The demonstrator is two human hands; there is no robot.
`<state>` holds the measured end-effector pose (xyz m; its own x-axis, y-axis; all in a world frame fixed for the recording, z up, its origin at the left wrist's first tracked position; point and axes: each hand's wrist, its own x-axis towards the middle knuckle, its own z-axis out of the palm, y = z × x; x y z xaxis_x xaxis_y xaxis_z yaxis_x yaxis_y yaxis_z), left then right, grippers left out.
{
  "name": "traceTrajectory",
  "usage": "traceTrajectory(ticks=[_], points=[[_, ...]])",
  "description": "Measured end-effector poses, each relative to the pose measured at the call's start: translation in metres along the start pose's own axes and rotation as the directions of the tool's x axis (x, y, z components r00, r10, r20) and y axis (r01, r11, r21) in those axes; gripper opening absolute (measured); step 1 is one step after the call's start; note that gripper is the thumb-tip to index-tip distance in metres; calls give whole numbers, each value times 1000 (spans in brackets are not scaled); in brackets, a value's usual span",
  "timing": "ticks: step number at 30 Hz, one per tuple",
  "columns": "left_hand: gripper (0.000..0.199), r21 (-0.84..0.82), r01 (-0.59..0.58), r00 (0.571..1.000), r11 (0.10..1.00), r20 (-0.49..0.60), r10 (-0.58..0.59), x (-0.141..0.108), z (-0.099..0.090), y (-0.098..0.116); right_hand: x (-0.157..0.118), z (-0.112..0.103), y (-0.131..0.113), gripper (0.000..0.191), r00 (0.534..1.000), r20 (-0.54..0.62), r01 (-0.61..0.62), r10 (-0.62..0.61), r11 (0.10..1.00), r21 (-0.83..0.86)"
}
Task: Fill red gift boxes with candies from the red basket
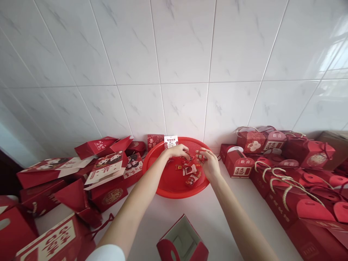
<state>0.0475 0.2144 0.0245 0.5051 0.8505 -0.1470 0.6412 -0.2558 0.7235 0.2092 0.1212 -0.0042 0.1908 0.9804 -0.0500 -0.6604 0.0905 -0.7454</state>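
A white sleeve [106, 253], apparently short, covers the upper left arm [141, 203]; hands [211, 167] bare.

Looks like tiled room, cannot tell if home or shop; shows marbled wall tiles [185, 50] behind red basket [170, 186], white tabletop [209, 217] beneath, red boxes [240, 161] either side of it.

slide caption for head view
Left hand and right hand over small red packets in a round red plastic basket, between red cardboard boxes.
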Motion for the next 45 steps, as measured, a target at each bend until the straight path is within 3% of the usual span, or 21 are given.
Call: traceTrajectory(ticks=[6, 11, 16, 23, 28, 33, 37, 41, 45], points=[[29, -101, -149, 982, 984, -130, 135, -5, -2, 12, 2, -1, 0, 26, 1000, 8, 2, -3, 1000, 6], [38, -142, -292, 915, 946, -329, 233, -18, -1, 33, 3, -1, -6, 35, 1000, 25, -6, 6, 1000, 5], [45, -205, -407, 842, 890, -463, 278, -47, 7, 53, -7, 2, -18, 38, 989, 142, -35, 38, 999, -28], [36, -245, -433, 801, 867, -546, 246, -102, 33, 68, -38, 14, -41, 36, 948, 315, -35, 55, 997, -70], [37, -299, -408, 834, 863, -506, 219, -132, 49, 71, -63, 14, -55, 41, 933, 354, 12, 64, 978, -210], [40, -499, -333, 912, 800, -385, 139, -158, 51, 71, -82, 10, -67, 43, 899, 432, 122, 63, 914, -387], [36, -721, -274, 954, 637, -288, 84, -175, 51, 69, -89, 8, -75, 44, 888, 459, 169, 40, 899, -405], [31, -837, -228, 973, 498, -216, 81, -180, 52, 65, -94, 6, -77, 43, 878, 475, 179, 51, 887, -426], [39, -931, -168, 983, 323, -132, 129, -178, 53, 59, -98, 6, -79, 39, 870, 489, 196, 61, 867, -458]])
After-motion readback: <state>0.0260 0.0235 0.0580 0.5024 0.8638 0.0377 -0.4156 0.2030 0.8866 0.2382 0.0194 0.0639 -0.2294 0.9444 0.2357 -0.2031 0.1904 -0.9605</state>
